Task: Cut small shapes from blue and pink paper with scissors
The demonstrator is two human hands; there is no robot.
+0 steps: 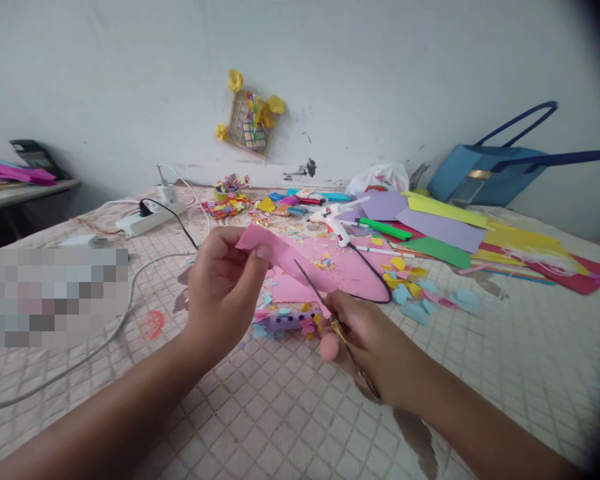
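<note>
My left hand (233, 273) pinches one end of a pink paper strip (280, 253) between thumb and fingers, holding it up over the table. In my right hand (370, 333) is a pair of scissors (336, 325), fingers wrapped round its handles. One dark blade lies against the strip's lower edge, and a narrow sliver of pink hangs near the pivot. Behind and below the strip sits a purple paper piece (287, 322) with dark dots and coloured petals around it. A larger pink sheet (360, 263) lies under scattered scraps beyond my hands.
A white glue gun (333, 223) lies on the pink sheet, its black cord looping right. Coloured paper sheets (440, 227) and cut petals (415, 293) spread to the right. A blue bag (485, 173) stands behind them. At left, a power strip (150, 219) trails cables.
</note>
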